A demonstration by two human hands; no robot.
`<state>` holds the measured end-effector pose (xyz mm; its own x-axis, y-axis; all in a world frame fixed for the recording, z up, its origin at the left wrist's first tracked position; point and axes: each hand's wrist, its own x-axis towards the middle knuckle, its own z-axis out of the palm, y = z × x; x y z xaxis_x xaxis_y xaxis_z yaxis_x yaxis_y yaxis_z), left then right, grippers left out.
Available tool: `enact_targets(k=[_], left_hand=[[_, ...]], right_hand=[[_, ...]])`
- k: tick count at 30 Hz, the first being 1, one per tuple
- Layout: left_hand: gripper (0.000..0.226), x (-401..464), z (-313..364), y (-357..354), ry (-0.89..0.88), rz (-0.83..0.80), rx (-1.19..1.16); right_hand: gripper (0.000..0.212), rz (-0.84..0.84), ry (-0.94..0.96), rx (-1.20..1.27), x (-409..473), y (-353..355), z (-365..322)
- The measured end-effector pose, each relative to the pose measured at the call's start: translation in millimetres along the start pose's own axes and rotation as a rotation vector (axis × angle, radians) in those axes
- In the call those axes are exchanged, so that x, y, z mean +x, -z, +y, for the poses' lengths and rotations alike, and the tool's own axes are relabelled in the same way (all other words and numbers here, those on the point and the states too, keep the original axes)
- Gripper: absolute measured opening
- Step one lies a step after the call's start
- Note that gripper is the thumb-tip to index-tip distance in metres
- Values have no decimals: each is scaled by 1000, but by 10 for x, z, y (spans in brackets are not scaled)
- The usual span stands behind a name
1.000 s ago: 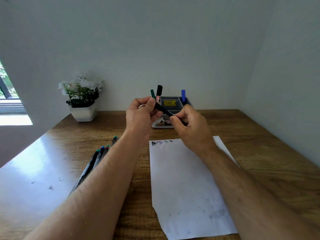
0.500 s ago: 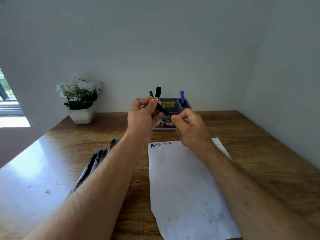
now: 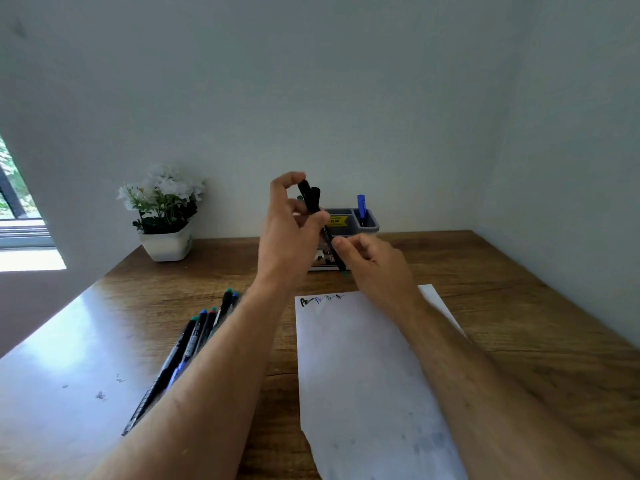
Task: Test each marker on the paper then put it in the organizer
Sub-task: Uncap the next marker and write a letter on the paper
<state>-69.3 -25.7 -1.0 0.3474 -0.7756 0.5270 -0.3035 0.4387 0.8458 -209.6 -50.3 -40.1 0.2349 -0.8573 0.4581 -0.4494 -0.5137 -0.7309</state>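
Observation:
My right hand [image 3: 370, 261] pinches a thin black marker [image 3: 329, 237] that slants down to a green end near the paper's top. Just above it, my left hand [image 3: 291, 226] is raised in front of the organizer and holds a black cap [image 3: 304, 188] between fingers and thumb. The white paper [image 3: 363, 358] lies on the table with small scribbles [image 3: 322, 299] along its top edge. The grey organizer [image 3: 369, 223] stands at the wall, with a blue marker [image 3: 361, 206] and a black marker [image 3: 316, 199] upright in it. Several more markers [image 3: 194, 341] lie left of the paper, partly hidden by my left forearm.
A white pot of white flowers [image 3: 166, 216] stands at the back left of the wooden table [image 3: 519, 306]. Walls close the table in at the back and the right. A bright window is at the far left.
My left hand has lifted up and away from my right hand, taking the black cap with it. My right hand has kept the marker at about the same place.

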Motion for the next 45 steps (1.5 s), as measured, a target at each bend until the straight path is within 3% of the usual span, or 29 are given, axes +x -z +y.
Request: enact_targets(k=[7, 13, 20, 23, 28, 35, 40, 45], left_hand=[[36, 290, 241, -204, -160, 42, 119], [33, 567, 219, -419, -141, 61, 53], [29, 685, -23, -650, -63, 42, 131], [27, 695, -104, -712, 7, 2, 224], [28, 693, -164, -802, 7, -100, 570], [32, 691, -133, -818, 61, -90, 709], [4, 416, -24, -762, -115, 109, 694], [17, 28, 265, -561, -239, 125, 789]], right_hand=[[34, 24, -41, -65, -6, -14, 44], [55, -52, -59, -137, -14, -32, 40], [55, -93, -93, -137, 6, -66, 36], [53, -112, -91, -122, 14, -51, 29], [40, -202, -39, -178, -27, 40, -64], [39, -305, -88, -290, 13, 19, -69], [30, -324, -126, -414, 15, 5, -55], [19, -310, -157, -417, -30, 30, -158]])
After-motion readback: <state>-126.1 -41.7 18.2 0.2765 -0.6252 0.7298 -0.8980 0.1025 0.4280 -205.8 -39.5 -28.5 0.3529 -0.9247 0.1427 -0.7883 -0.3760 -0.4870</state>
